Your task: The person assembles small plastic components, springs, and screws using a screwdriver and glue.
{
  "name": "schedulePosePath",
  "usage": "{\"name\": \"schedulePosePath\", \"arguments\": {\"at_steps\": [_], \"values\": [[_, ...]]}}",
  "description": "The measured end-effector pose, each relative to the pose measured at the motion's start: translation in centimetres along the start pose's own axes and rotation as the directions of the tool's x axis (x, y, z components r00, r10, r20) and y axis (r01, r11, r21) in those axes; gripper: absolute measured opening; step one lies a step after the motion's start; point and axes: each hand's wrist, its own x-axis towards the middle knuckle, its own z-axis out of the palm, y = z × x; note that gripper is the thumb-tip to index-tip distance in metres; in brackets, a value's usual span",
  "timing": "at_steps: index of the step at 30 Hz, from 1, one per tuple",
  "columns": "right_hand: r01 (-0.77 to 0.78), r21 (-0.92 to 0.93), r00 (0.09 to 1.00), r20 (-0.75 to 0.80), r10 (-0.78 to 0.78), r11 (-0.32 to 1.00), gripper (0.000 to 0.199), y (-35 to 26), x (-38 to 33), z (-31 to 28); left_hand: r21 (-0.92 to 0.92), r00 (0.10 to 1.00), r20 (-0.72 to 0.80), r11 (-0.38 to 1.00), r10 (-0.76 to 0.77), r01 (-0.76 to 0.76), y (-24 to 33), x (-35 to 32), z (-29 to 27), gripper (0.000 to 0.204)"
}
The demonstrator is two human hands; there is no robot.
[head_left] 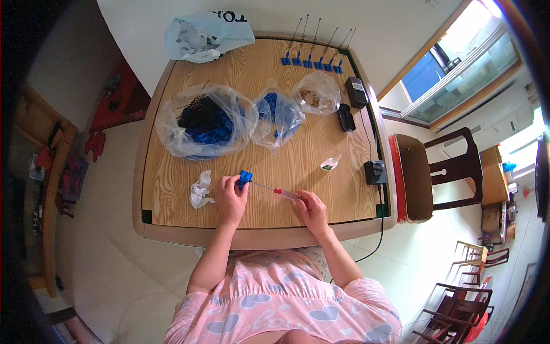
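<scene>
Near the front edge of the table, my left hand [230, 200] pinches a small blue plastic part [245, 179] between thumb and fingers. My right hand [313, 213] is closed round the clear handle of a screwdriver [285, 194] with a red collar. Its thin shaft points left and its tip reaches the blue part; whether it sits on a screw is too small to tell. Left of my left hand lies a crumpled white tissue [201, 190]. Beyond my hands stands an open clear bag [169, 135] holding blue parts and black springs.
A smaller clear bag [281, 135] holds blue pieces; another bag [332, 92] holds brass-coloured bits. Several blue-based spring rods [308, 62] stand in a row at the back. Black adapters [375, 172], a cable and a dark case [346, 117] lie right; a pale plastic bag [209, 37] lies back left.
</scene>
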Motion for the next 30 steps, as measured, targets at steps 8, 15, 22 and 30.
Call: {"name": "schedulePosePath", "arguments": {"at_steps": [8,15,22,30], "values": [[0.070,-0.002,0.996,-0.047,-0.070,0.998,0.022,-0.34,0.26,0.11,-0.012,1.000,-0.001,1.000,0.007,-0.007,0.05,0.08,0.00,0.033],[0.115,-0.056,0.993,0.027,-0.114,0.992,0.024,-0.38,0.41,-0.39,-0.008,1.000,-0.002,1.000,0.018,-0.018,0.21,0.19,-0.05,0.032],[0.090,-0.031,0.995,-0.035,-0.091,0.995,0.025,-0.83,0.45,0.00,-0.029,1.000,0.005,0.999,0.020,-0.019,0.15,0.20,-0.08,0.032],[0.037,0.008,0.997,0.060,-0.037,0.999,0.026,-0.79,0.49,-0.54,0.020,0.999,-0.013,0.999,0.036,-0.036,0.11,0.24,0.02,0.033]]}}
